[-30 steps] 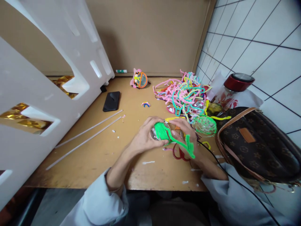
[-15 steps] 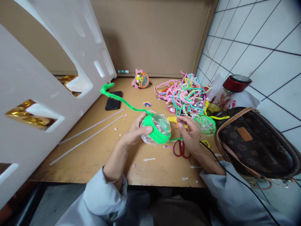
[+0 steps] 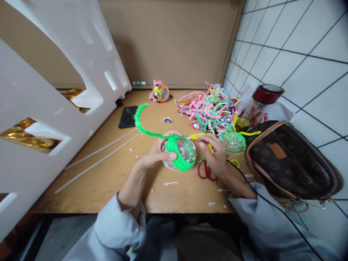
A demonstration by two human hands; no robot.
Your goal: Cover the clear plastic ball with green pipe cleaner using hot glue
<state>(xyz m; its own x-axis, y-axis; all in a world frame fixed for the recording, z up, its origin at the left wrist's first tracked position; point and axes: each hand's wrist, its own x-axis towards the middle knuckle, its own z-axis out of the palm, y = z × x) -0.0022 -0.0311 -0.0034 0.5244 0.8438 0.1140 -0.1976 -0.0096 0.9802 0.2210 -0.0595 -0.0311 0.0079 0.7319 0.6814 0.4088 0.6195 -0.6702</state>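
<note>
My left hand [image 3: 156, 154] is wrapped round a clear plastic ball [image 3: 186, 149], its thumb pressed on the bright green pipe cleaner [image 3: 178, 159] wound in rows about it. The pipe cleaner's loose end curls up and away to the left. In my right hand [image 3: 214, 154] is a yellow glue gun [image 3: 196, 137], its nozzle close to the ball's upper right edge; whether it touches I cannot tell. A black cord [image 3: 252, 188] trails from under that hand. Below it lie red-handled scissors [image 3: 208, 171], partly hidden by the hand.
Behind my right hand is a heap of coloured pipe cleaners [image 3: 209, 108], with a green-wrapped clear ball [image 3: 232, 142] beside it. A brown handbag [image 3: 293, 159] and a red-lidded jar [image 3: 268, 94] stand right. A phone [image 3: 127, 116], white sticks [image 3: 98, 159] and a decorated ball [image 3: 160, 92] lie further left.
The glue gun's nozzle has come closer to the ball. The pipe cleaner's loose end has swung right and now curls upward. The ball has turned slightly in my left hand.
</note>
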